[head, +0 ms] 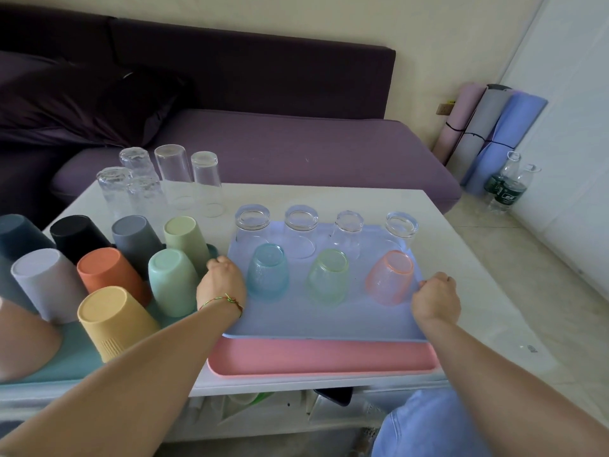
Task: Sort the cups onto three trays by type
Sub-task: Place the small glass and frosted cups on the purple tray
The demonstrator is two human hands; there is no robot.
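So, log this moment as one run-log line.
left hand grips blue tray | right hand grips blue tray | pink tray underneath

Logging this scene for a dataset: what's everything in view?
sofa: one, purple, background
table: one, white, before sofa
pink tray: one, pink, table's near edge
teal tray: one, teal, table's left
blue tray: one, pale blue, over pink tray
opaque cups: at least nine, mixed colours, on teal tray
tinted glasses: three, blue, green, pink, blue tray's front row
clear tray glasses: four, clear, blue tray's back row
clear table glasses: five, clear, behind trays
rolled mats: three, pink, grey, blue, right of sofa
bottles: two, clear, by mats
left hand: grips blue tray's left edge
right hand: grips its right edge
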